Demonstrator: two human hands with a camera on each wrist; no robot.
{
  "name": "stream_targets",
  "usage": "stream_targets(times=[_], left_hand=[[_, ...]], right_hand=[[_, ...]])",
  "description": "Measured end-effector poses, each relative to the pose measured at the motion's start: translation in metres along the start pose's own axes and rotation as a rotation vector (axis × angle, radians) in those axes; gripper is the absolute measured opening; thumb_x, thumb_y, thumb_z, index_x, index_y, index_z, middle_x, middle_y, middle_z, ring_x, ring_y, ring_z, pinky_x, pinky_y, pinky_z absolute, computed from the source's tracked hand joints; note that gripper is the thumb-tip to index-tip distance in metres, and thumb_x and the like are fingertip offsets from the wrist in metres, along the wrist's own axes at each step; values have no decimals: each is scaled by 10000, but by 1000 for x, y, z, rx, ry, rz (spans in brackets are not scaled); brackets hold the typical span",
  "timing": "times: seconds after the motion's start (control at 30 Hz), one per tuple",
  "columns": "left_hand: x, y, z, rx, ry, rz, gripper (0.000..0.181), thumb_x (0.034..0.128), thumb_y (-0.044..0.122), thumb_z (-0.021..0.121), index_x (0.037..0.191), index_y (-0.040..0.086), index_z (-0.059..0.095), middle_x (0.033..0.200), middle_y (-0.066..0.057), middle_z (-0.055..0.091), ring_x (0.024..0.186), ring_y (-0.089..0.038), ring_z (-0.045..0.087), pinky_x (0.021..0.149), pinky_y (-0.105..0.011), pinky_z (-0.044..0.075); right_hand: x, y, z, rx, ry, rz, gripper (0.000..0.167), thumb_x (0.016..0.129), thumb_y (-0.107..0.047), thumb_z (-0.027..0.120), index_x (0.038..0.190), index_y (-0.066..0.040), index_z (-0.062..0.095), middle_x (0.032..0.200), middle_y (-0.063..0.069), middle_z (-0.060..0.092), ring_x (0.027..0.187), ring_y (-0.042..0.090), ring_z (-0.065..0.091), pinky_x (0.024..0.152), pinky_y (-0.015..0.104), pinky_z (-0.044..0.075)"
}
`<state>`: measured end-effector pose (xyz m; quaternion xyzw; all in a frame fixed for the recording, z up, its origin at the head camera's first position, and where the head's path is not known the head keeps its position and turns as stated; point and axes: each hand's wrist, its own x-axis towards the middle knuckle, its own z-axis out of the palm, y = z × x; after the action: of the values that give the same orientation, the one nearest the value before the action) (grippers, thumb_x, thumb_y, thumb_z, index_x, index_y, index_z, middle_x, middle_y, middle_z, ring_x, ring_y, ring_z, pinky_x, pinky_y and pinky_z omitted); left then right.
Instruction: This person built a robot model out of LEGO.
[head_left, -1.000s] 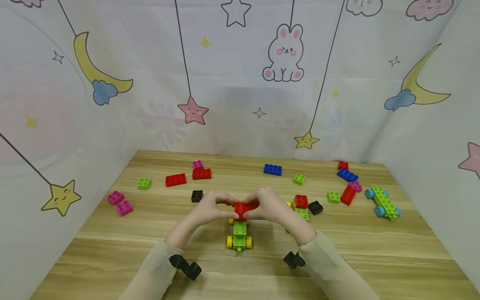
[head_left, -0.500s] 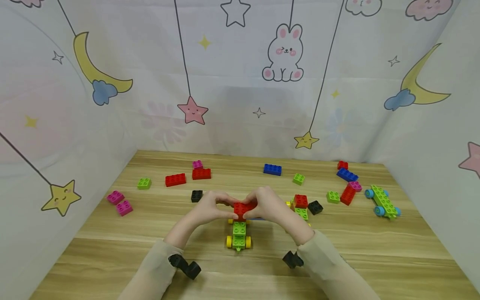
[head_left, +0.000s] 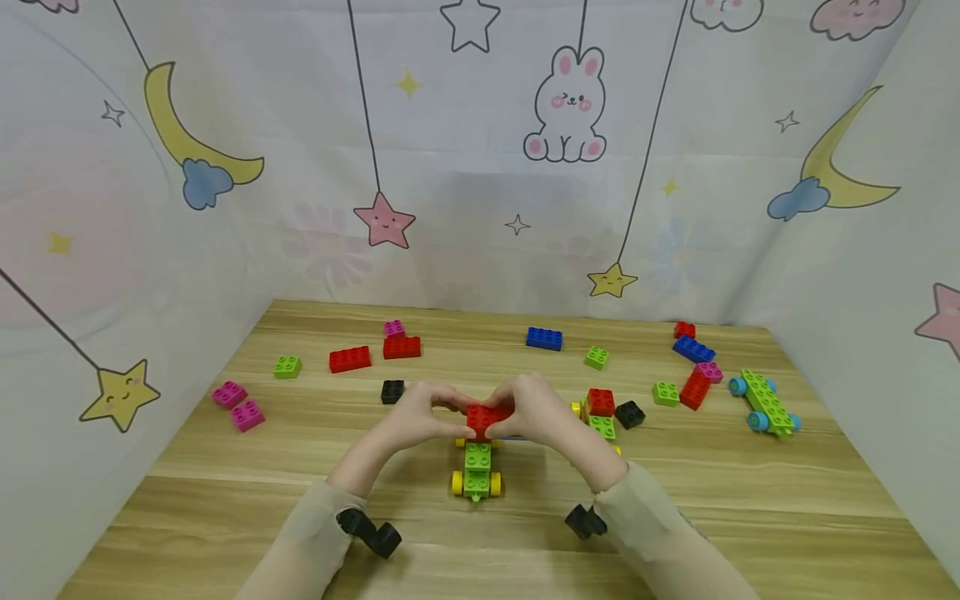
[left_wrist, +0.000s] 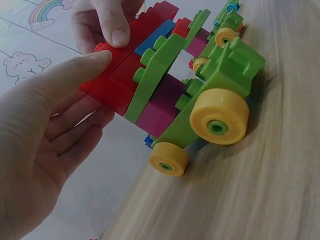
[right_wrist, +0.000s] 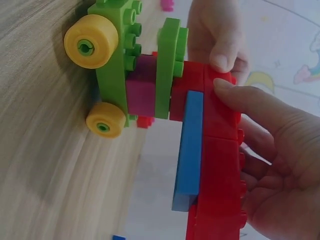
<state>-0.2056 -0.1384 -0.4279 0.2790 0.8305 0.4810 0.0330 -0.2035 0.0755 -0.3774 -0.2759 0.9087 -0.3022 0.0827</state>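
In the head view, my left hand (head_left: 422,417) and right hand (head_left: 532,408) meet over a toy car of building bricks. Both pinch the red bricks (head_left: 478,422) at its top, thumbs on the near side and fingers behind. The car has a green wheeled base (left_wrist: 182,117) with yellow wheels (left_wrist: 220,116). A purple brick (right_wrist: 141,92) stands on that base, under a green plate (right_wrist: 167,70). From the top, a row of red bricks (right_wrist: 220,170) reaches out sideways, with a flat blue brick (right_wrist: 189,150) beneath it. The right hand partly hides this row in the head view.
Right of the hands stands another brick vehicle (head_left: 602,425), partly behind the right forearm, beside a black brick (head_left: 630,414). Farther right is a green base with blue wheels (head_left: 765,404). Red bricks (head_left: 350,359), pink bricks (head_left: 247,415) and a blue brick (head_left: 544,338) lie about the table (head_left: 480,558).
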Motion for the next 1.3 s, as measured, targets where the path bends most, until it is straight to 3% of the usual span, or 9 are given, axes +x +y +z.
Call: stream_targets(times=[0.63,0.87,1.3], left_hand=[[-1,0,0,16,0,-13,356,778,191,835,1086,36,744,1025,-77,752,958,-200,692,947,-462,523],[-1,0,1,18,8,-17,355,771,175,839,1084,34,744,1015,-79,753,952,-203,695,938,-456,530],[-1,-1,0,-19,-23,-8,367,792,166,822,1115,19,727,1062,-111,742,979,-221,697,923,-461,538]], right_hand=[[-1,6,5,30,33,-13,287,761,-145,842,1025,-56,772,933,52,739,783,97,628,677,236,540],[-4,1,7,-2,65,22,282,754,-143,848,1017,-74,773,935,49,734,787,121,641,680,259,552],[-6,5,6,-1,48,-36,282,781,-146,826,1041,-62,753,982,61,739,838,143,659,720,276,564]])
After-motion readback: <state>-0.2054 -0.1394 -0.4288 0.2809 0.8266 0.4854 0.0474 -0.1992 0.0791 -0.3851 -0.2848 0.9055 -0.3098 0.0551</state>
